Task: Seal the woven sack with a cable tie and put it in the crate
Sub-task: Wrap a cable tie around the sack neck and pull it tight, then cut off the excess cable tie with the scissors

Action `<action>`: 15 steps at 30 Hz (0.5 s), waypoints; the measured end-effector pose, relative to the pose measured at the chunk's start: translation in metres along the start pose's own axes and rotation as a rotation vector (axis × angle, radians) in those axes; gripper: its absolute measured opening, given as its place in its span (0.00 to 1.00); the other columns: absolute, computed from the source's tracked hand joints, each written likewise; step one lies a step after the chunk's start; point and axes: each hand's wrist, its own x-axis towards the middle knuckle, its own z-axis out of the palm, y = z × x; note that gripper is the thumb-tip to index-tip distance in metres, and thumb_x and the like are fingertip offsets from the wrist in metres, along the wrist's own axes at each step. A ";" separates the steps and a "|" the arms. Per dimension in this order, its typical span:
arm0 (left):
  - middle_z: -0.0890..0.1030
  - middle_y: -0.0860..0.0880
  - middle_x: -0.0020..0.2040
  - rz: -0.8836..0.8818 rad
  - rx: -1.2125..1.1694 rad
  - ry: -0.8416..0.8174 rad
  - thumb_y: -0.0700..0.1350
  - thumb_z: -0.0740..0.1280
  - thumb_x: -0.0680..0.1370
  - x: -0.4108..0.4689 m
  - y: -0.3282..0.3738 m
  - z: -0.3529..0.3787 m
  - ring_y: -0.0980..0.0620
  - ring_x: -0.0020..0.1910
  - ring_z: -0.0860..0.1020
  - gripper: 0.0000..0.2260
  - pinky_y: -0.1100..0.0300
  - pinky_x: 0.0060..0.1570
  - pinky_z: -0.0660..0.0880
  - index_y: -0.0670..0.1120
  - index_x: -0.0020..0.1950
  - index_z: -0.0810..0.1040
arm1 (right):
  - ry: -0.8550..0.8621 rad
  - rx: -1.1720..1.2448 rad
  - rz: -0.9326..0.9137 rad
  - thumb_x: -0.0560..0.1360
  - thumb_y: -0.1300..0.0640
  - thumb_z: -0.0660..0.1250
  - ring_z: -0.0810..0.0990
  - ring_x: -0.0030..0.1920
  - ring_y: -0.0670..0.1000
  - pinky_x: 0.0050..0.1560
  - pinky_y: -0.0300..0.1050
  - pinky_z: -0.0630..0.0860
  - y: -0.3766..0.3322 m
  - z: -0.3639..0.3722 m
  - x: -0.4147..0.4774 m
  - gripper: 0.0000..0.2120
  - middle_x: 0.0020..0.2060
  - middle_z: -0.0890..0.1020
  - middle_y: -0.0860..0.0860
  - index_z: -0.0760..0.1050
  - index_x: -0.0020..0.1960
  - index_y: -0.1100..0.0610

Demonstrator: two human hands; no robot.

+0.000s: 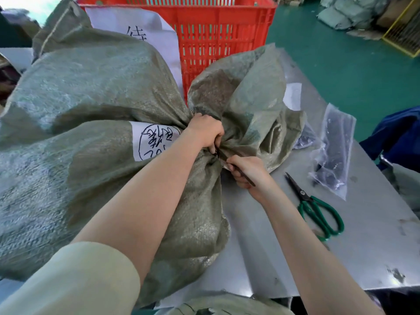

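A full grey-green woven sack [75,169] lies on the metal table, its mouth bunched into a neck at the centre. My left hand [205,130] is clenched around that neck. A thin black cable tie [236,170] wraps the neck, and my right hand [248,171] grips its free tail just to the right, pulled toward me. The loose sack mouth [245,98] fans out beyond my hands. A red slatted crate [216,35] stands right behind the sack.
Green-handled scissors [318,208] lie on the metal table [375,223] to the right of my hands. A clear plastic bag with dark ties [334,153] lies beyond them. Another sack with a white paper label [127,23] leans on the crate. Grey parcels [350,12] lie on the green floor.
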 end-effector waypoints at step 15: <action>0.77 0.46 0.52 0.322 0.005 0.089 0.48 0.67 0.69 -0.019 0.056 -0.006 0.44 0.54 0.75 0.13 0.54 0.50 0.66 0.48 0.48 0.65 | 0.339 -0.176 -0.008 0.75 0.57 0.59 0.63 0.19 0.47 0.19 0.32 0.56 0.024 -0.039 0.004 0.17 0.23 0.71 0.51 0.72 0.27 0.55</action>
